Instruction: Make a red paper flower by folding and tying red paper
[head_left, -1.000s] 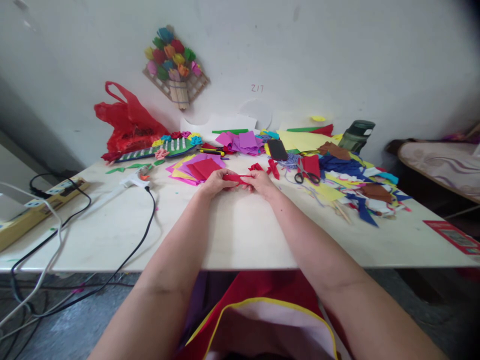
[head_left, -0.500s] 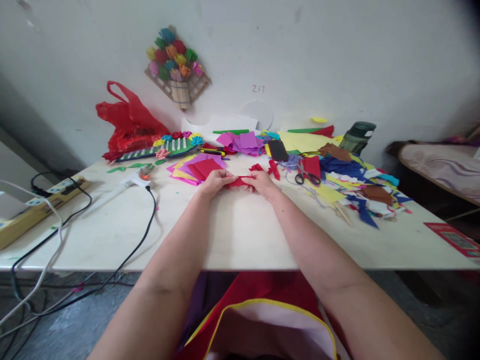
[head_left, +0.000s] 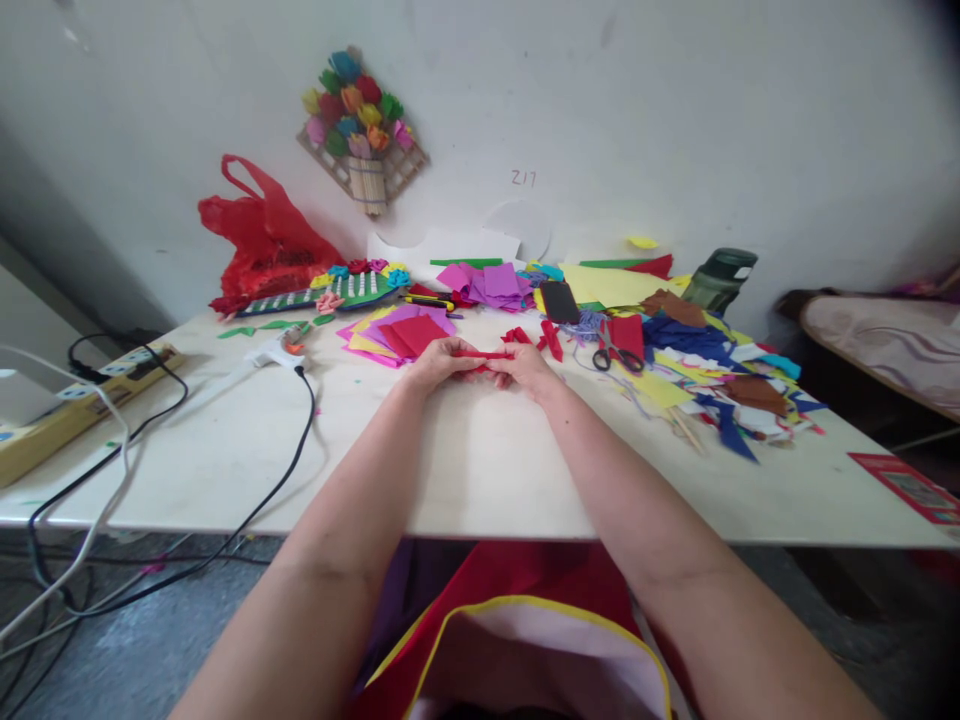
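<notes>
Between my two hands a narrow folded strip of red paper or felt (head_left: pixel 481 357) is stretched level just above the table. My left hand (head_left: pixel 439 362) pinches its left end, and my right hand (head_left: pixel 523 366) pinches its right end, with fingers curled beneath. Most of the strip's ends are hidden by the fingers. Just beyond my left hand lies a fanned stack of coloured sheets (head_left: pixel 409 335) in red, yellow and purple. Small folded red pieces (head_left: pixel 550 340) lie just past my right hand.
Scissors (head_left: pixel 616 352) and a scrap heap (head_left: pixel 720 370) lie right, before a dark bottle (head_left: pixel 718 278). A phone (head_left: pixel 559 302) lies behind. At left are a white glue gun (head_left: pixel 279 350) with its cord, a power strip (head_left: pixel 90 400) and a red bag (head_left: pixel 274 235).
The red piece between my hands looks narrower and flatter than before, now a thin band. Both hands stay in about the same place; the view has shifted slightly.
</notes>
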